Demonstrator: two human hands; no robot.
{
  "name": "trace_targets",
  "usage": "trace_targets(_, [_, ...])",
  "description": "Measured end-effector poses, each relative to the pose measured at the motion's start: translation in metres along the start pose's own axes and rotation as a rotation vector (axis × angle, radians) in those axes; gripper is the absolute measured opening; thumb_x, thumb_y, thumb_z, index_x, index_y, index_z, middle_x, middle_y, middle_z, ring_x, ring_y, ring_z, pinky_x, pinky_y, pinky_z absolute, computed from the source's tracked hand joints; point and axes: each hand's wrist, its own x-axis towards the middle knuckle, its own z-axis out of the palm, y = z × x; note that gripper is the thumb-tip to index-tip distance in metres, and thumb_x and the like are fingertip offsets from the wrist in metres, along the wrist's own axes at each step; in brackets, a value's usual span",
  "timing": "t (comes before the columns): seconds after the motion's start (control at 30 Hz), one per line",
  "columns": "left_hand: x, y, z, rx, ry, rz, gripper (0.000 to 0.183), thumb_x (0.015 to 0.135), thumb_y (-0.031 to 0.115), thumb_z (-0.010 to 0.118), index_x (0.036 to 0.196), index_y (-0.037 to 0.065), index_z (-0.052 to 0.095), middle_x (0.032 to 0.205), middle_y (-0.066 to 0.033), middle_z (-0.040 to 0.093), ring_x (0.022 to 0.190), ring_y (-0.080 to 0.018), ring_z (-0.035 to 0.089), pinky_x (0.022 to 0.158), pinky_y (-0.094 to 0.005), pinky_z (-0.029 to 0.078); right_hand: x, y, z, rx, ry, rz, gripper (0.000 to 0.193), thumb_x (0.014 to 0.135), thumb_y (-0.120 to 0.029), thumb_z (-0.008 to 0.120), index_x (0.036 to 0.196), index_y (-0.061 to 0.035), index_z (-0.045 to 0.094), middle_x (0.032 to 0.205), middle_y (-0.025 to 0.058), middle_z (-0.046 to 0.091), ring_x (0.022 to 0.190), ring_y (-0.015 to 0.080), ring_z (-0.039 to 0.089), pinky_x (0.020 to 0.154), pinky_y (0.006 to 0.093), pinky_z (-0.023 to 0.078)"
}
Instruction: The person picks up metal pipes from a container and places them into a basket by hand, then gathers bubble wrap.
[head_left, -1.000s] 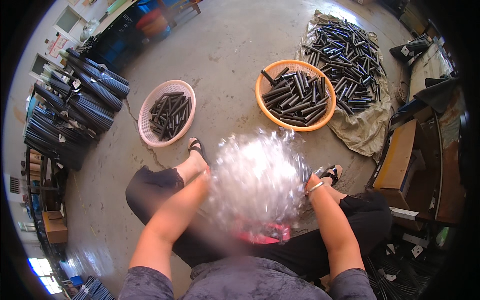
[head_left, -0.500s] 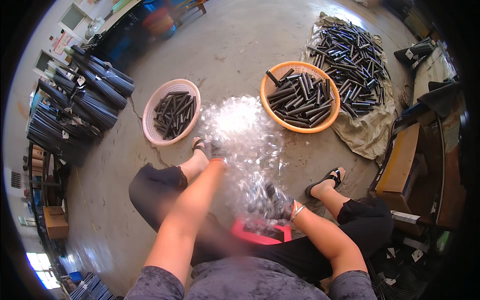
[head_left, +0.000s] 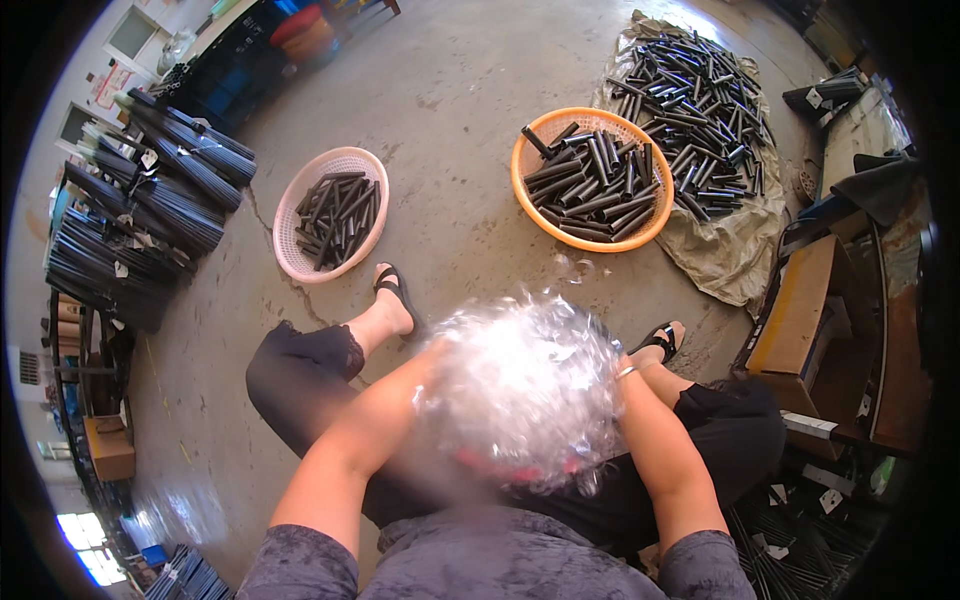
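A shiny mass of clear plastic [head_left: 525, 370] fills the space between my knees, blurred by motion. Whether it is a bag or loose pieces I cannot tell. From either side my left forearm [head_left: 365, 430] and my right forearm [head_left: 660, 430] reach into it. A bracelet [head_left: 626, 373] circles my right wrist. Both hands are hidden by the plastic, so their fingers do not show. Red edges of a low plastic thing [head_left: 490, 465] peek out beneath the mass. A few small clear curled bits [head_left: 578, 268] lie on the floor beyond.
A pink basket [head_left: 279, 225] and an orange basket [head_left: 518, 170], both holding short black tubes, stand ahead. More tubes [head_left: 690, 110] are heaped on a tan sheet [head_left: 725, 265]. Bundled long black rods [head_left: 165, 190] stand left. An open cardboard box [head_left: 795, 310] sits right.
The plastic, stretched out toward the baskets before, is now gathered into a rounder mass nearer my body. My left arm has drawn back. My hands have gone out of sight behind the plastic.
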Motion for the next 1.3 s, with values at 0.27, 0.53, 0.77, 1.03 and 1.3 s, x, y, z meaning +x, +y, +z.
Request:
trace_targets(0.27, [0.024, -0.04, -0.027, 0.002, 0.264, -0.28, 0.042, 0.086, 0.029, 0.048, 0.12, 0.005, 0.054, 0.12, -0.0161, 0.055, 0.109, -0.0267, 0.054, 0.095, -0.0364, 0.041, -0.002, 0.038, 0.061, 0.086, -0.129, 0.217, 0.036, 0.078, -0.025, 0.064, 0.106, -0.0041, 0.06, 0.095, 0.0147, 0.064, 0.082, 0.0267, 0.061, 0.076, 0.038, 0.048])
trace_targets(0.53, [0.019, -0.077, -0.034, 0.214, 0.164, -0.35, 0.043, 0.086, 0.03, 0.048, 0.121, 0.005, 0.053, 0.121, -0.0156, 0.054, 0.11, -0.0263, 0.053, 0.096, -0.0361, 0.041, 0.006, 0.017, 0.037, -1.091, -0.205, 0.322, 0.041, 0.07, -0.032, 0.074, 0.1, -0.0057, 0.062, 0.094, 0.0152, 0.065, 0.082, 0.0263, 0.064, 0.072, 0.0382, 0.049])
trace_targets(0.77, [-0.003, -0.053, -0.017, 0.187, -0.007, -0.171, 0.044, 0.087, 0.031, 0.047, 0.122, 0.006, 0.053, 0.122, -0.0151, 0.054, 0.111, -0.0259, 0.052, 0.096, -0.0359, 0.04, 0.026, -0.049, 0.003, -0.524, 0.043, 0.235, 0.03, 0.084, -0.021, 0.063, 0.109, -0.0038, 0.061, 0.097, 0.0066, 0.067, 0.086, 0.018, 0.063, 0.076, 0.0327, 0.05])
trace_targets(1.03, [0.018, -0.011, -0.006, -0.123, 0.118, -0.071, 0.045, 0.087, 0.032, 0.047, 0.123, 0.006, 0.052, 0.124, -0.0145, 0.053, 0.112, -0.0255, 0.051, 0.097, -0.0356, 0.04, 0.013, 0.043, 0.041, -0.052, -0.014, 0.001, 0.035, 0.088, -0.02, 0.053, 0.119, -0.0047, 0.053, 0.107, 0.0063, 0.061, 0.095, 0.0154, 0.058, 0.083, 0.031, 0.048])
trace_targets(1.3, [0.038, -0.044, -0.04, -0.039, 0.352, -0.299, 0.045, 0.087, 0.033, 0.046, 0.124, 0.006, 0.051, 0.125, -0.014, 0.052, 0.114, -0.0251, 0.05, 0.097, -0.0353, 0.039, 0.015, 0.059, 0.087, -0.629, -0.581, -0.063, 0.05, 0.087, -0.02, 0.044, 0.135, -0.0083, 0.04, 0.123, 0.0109, 0.052, 0.1, 0.0205, 0.056, 0.086, 0.0335, 0.048])
